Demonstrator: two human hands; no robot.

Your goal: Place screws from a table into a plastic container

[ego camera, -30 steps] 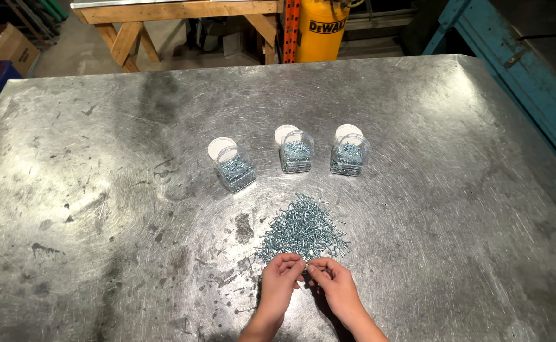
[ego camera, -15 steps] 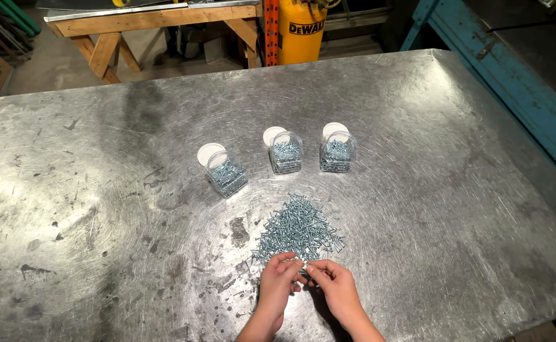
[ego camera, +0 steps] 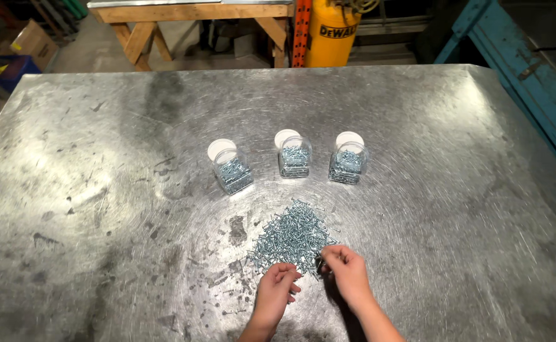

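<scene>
Barely anything has shifted since a moment ago: both hands stay at the near edge of the loose pile of small silvery screws (ego camera: 292, 235). Right hand (ego camera: 347, 272) pinches something tiny, indistinct; left hand (ego camera: 277, 290) curls, its contents unclear. Beyond the pile stand three clear jars (ego camera: 295, 158) on the scuffed metal table (ego camera: 101, 209).

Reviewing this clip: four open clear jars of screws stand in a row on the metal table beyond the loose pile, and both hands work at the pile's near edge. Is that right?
Not quite: the head view shows three jars, not four. They stand open in a row on the metal table beyond the loose pile, with the left hand and right hand at its near edge.
</scene>
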